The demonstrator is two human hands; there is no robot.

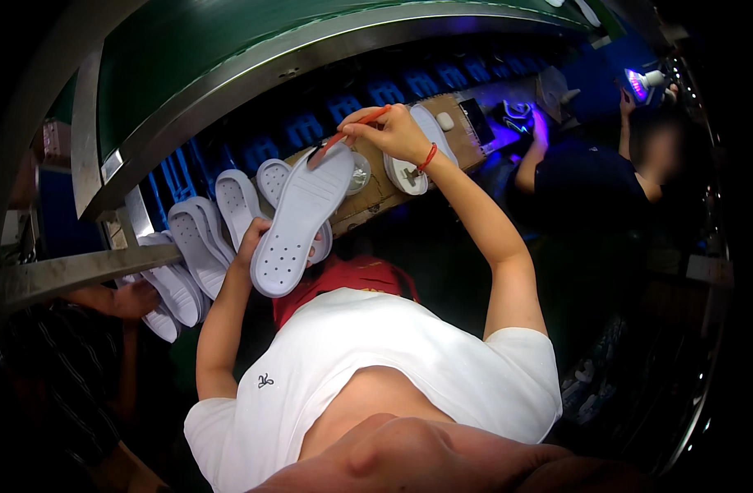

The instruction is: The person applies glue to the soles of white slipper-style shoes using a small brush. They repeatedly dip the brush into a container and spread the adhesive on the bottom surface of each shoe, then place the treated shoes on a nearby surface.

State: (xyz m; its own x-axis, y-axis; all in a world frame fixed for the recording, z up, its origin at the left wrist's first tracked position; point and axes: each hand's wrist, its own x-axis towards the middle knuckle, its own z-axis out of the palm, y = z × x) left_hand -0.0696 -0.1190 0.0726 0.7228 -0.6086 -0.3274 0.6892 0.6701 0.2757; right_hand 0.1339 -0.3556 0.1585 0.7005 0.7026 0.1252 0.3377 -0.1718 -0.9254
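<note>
My left hand (253, 238) grips a white shoe sole (304, 205) by its lower edge and holds it tilted up before me. Rows of small holes dot both ends of this sole. Between the fingers of my right hand (399, 133) is a brush (366, 118) with an orange-red handle. Its dark tip meets the far end of the sole. Partly behind the sole stands a small clear round container (359, 173). Below my right wrist, more white soles (405, 171) lie on a cardboard-covered surface (368, 215).
Several white soles (197, 238) stand in a row at left, near another person's hand (135, 300). A metal-edged green conveyor (253, 41) spans the far side. A small white case (445, 122) and dark flat object (476, 121) lie right. A person (590, 185) works beside purple light.
</note>
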